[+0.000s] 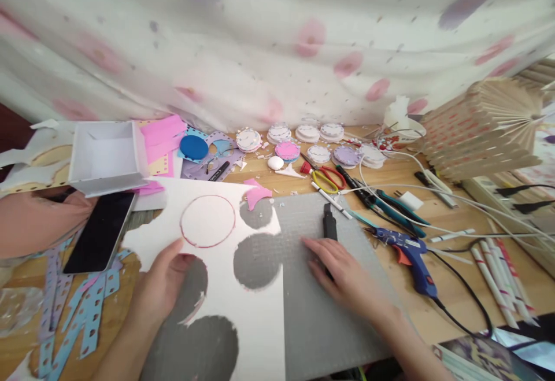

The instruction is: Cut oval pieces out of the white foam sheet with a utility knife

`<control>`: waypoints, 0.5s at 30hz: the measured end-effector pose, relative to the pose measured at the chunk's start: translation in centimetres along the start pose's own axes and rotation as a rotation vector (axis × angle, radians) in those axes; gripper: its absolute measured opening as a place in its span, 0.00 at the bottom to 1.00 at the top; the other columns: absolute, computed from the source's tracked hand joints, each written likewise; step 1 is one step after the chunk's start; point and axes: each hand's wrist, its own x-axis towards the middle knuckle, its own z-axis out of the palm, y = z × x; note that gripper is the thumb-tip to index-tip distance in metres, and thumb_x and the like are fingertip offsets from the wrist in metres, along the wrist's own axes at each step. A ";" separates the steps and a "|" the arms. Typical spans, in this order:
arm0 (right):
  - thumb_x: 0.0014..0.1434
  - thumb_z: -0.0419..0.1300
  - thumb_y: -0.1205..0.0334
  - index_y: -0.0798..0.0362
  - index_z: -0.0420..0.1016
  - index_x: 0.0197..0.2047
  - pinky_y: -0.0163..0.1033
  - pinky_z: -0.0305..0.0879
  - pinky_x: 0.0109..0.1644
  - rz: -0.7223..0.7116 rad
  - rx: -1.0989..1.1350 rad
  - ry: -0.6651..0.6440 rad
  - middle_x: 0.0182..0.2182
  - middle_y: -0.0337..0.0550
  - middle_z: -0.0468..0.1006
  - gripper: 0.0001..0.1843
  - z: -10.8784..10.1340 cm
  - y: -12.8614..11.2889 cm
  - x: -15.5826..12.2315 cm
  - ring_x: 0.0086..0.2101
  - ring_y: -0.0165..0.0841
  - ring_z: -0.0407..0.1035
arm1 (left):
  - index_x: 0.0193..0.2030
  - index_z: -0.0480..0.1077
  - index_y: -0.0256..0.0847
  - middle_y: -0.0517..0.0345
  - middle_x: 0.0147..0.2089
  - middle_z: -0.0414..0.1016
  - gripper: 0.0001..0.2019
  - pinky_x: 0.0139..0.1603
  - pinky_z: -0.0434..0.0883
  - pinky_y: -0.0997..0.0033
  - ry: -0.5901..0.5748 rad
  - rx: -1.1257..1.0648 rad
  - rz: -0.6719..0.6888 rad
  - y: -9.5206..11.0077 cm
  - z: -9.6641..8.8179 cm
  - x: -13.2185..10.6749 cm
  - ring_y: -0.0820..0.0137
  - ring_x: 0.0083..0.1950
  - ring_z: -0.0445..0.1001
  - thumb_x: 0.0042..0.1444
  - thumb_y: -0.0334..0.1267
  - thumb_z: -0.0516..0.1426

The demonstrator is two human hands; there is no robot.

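A white sheet (pixel 260 323) with several round holes lies on the grey cutting mat (pixel 303 323). One circle outlined in dark pink (pixel 208 221) is still part of it. My left hand (pixel 162 280) is closed on the sheet, pinching it at the edge of a hole just below that circle. My right hand (pixel 342 271) reaches over a black utility knife (pixel 329 222) on the mat, with its fingers apart and slightly blurred. The fingers hide the knife's middle. A pink scrap (pixel 258 193) rests on the sheet's upper right corner.
Behind the mat stand several decorated discs (pixel 307 133). To the right are scissors (pixel 327 180), pliers (pixel 401 213), a blue glue gun (pixel 410 254), cables and a pleated lampshade (pixel 477 121). At left lie a phone (pixel 100 233), a white box (pixel 106 155) and punched strips (pixel 93 314).
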 end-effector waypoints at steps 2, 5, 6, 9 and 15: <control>0.65 0.47 0.73 0.50 0.59 0.64 0.53 0.69 0.57 0.023 -0.032 -0.067 0.53 0.51 0.74 0.25 -0.4 1.8 -1.4 0.54 0.41 0.68 | 0.26 0.75 0.40 0.62 0.21 0.77 0.07 0.25 0.75 0.71 -0.014 -0.009 -0.016 0.4 -0.3 -0.6 0.69 0.21 0.74 0.38 0.37 0.66; 0.63 0.45 0.75 0.49 0.61 0.63 0.53 0.69 0.57 0.091 -0.086 -0.028 0.54 0.49 0.73 0.27 -1.4 3.9 -2.5 0.54 0.41 0.68 | 0.29 0.75 0.43 0.63 0.26 0.79 0.06 0.33 0.77 0.70 -0.005 -0.039 0.035 -0.3 -0.1 -1.9 0.69 0.27 0.76 0.42 0.38 0.65; 0.63 0.46 0.74 0.49 0.62 0.62 0.53 0.69 0.57 0.109 -0.094 0.011 0.54 0.50 0.73 0.26 -1.7 4.2 -2.6 0.54 0.41 0.69 | 0.31 0.75 0.44 0.64 0.28 0.79 0.06 0.36 0.78 0.69 0.008 -0.040 0.073 -0.7 0.2 -2.4 0.68 0.30 0.78 0.44 0.39 0.65; 0.65 0.47 0.70 0.48 0.62 0.61 0.54 0.69 0.56 0.153 -0.051 0.140 0.55 0.51 0.72 0.22 -2.5 3.0 -2.2 0.54 0.43 0.68 | 0.39 0.75 0.44 0.61 0.33 0.80 0.10 0.44 0.78 0.61 0.082 -0.021 0.186 -2.1 1.9 -4.3 0.62 0.41 0.79 0.49 0.41 0.63; 0.55 0.65 0.55 0.53 0.45 0.69 0.57 0.67 0.58 0.091 0.126 0.028 0.61 0.59 0.65 0.46 -1.4 -5.2 0.5 0.59 0.51 0.62 | 0.54 0.70 0.45 0.56 0.46 0.79 0.21 0.52 0.76 0.59 0.164 -0.029 0.244 -5.4 4.4 -7.6 0.62 0.50 0.76 0.54 0.47 0.61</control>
